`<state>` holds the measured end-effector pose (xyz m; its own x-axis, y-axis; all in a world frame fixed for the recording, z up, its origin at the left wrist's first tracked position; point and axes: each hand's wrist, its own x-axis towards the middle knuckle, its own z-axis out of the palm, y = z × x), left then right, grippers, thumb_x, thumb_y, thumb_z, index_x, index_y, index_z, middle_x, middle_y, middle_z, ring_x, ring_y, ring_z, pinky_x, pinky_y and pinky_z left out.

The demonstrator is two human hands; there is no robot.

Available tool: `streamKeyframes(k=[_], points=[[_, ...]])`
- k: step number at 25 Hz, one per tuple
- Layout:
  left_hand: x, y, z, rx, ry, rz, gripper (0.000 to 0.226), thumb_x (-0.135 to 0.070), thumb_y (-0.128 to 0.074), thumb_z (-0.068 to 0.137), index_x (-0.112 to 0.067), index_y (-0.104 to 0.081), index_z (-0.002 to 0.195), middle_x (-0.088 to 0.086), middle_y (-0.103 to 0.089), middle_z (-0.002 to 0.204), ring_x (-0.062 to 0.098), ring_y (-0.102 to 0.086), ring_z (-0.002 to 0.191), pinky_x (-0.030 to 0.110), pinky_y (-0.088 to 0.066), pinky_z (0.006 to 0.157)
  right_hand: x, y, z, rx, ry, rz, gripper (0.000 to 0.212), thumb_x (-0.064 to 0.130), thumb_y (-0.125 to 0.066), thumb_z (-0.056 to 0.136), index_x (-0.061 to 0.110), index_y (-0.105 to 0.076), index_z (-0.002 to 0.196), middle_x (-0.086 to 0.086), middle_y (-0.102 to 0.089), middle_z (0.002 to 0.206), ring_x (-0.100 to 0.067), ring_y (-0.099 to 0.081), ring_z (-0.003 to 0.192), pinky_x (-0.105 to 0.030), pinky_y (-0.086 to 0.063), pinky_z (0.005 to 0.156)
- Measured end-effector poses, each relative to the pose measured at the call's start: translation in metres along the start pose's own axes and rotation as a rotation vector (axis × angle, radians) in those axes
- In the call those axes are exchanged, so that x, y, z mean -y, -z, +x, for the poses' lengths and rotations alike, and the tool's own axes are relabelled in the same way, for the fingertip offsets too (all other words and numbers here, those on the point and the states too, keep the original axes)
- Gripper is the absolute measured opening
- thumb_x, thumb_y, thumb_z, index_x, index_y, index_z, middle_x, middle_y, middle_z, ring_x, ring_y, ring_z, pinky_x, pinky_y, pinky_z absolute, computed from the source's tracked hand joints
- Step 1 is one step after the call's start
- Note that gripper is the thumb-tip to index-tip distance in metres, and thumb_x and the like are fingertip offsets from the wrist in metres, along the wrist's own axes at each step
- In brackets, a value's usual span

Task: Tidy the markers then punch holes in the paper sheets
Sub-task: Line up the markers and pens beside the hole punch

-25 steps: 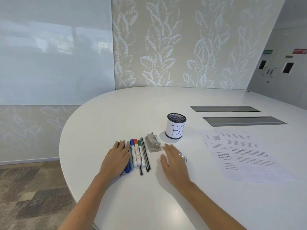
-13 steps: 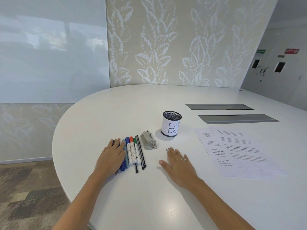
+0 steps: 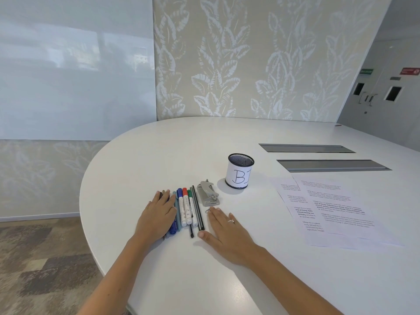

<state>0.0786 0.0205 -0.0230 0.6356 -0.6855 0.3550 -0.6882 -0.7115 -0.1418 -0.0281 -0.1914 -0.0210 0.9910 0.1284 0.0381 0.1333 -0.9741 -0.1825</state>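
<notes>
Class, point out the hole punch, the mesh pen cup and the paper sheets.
hole punch [image 3: 208, 196], head view, on its grey metal lever.
mesh pen cup [image 3: 239, 174], head view, on its white label.
paper sheets [image 3: 329, 208], head view, on the printed top sheet.

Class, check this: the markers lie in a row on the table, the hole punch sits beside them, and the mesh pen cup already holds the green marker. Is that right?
Not quite. In the head view the mesh pen cup holds no marker; the green marker lies in the row of markers on the table, by the left hand. The hole punch does sit beside them.
</notes>
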Motion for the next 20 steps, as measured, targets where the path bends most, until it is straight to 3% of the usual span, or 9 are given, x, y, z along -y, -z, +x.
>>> streamKeyframes(k=[4,7,9,11,14,20], points=[[0.001,0.0,-0.001,0.011,-0.009,0.026,0.018,-0.008,-0.062,0.086,0.009,-0.065,0.086,0.033,-0.055,0.129,0.053,-0.046,0.121,0.057,-0.049,0.086,0.011,0.002,0.002,-0.011,0.047,0.148,0.084,0.071,-0.014,0.088,0.017,-0.007,0.152,0.0,-0.008,0.162,-0.008,-0.002,0.147,-0.033,-0.001,0.119],[0.001,0.002,-0.001,0.023,-0.007,0.029,0.016,-0.007,-0.066,0.083,0.009,-0.065,0.082,0.033,-0.059,0.124,0.054,-0.05,0.117,0.057,-0.051,0.081,0.006,0.002,-0.005,-0.123,-0.096,0.217,0.074,0.059,-0.025,0.095,0.014,-0.01,0.152,-0.001,-0.009,0.162,-0.011,-0.005,0.147,-0.03,-0.004,0.118],[-0.003,0.004,0.001,0.025,-0.007,0.042,0.017,-0.007,-0.069,0.08,0.009,-0.065,0.081,0.032,-0.06,0.121,0.053,-0.052,0.114,0.057,-0.052,0.08,-0.001,0.0,-0.015,-0.1,-0.182,0.139,0.072,0.057,-0.023,0.096,0.011,-0.01,0.151,-0.003,-0.005,0.162,-0.013,-0.001,0.148,-0.032,-0.001,0.118],[-0.007,0.002,0.004,0.02,-0.005,0.02,0.017,-0.009,-0.063,0.085,0.008,-0.065,0.087,0.031,-0.056,0.129,0.051,-0.047,0.121,0.057,-0.05,0.086,-0.005,-0.005,-0.025,-0.02,-0.162,0.056,0.077,0.062,-0.016,0.094,0.013,-0.006,0.151,-0.002,0.0,0.162,-0.013,0.004,0.148,-0.034,0.004,0.117],[-0.004,-0.005,0.005,0.111,0.018,0.059,0.03,-0.015,-0.039,0.099,0.003,-0.059,0.112,0.024,-0.033,0.15,0.043,-0.023,0.14,0.053,-0.034,0.105,-0.001,-0.009,-0.024,0.027,-0.11,-0.019,0.081,0.068,-0.008,0.089,0.017,-0.005,0.152,-0.002,0.004,0.162,-0.016,0.007,0.148,-0.039,0.006,0.117],[0.002,-0.002,0.001,0.1,0.032,0.045,0.027,-0.013,-0.043,0.098,0.004,-0.06,0.111,0.026,-0.036,0.148,0.045,-0.025,0.138,0.055,-0.036,0.104,0.021,-0.007,0.006,0.009,-0.122,-0.007,0.073,0.064,-0.014,0.093,0.02,-0.014,0.151,-0.006,-0.004,0.162,-0.021,0.0,0.148,-0.048,0.001,0.118]])
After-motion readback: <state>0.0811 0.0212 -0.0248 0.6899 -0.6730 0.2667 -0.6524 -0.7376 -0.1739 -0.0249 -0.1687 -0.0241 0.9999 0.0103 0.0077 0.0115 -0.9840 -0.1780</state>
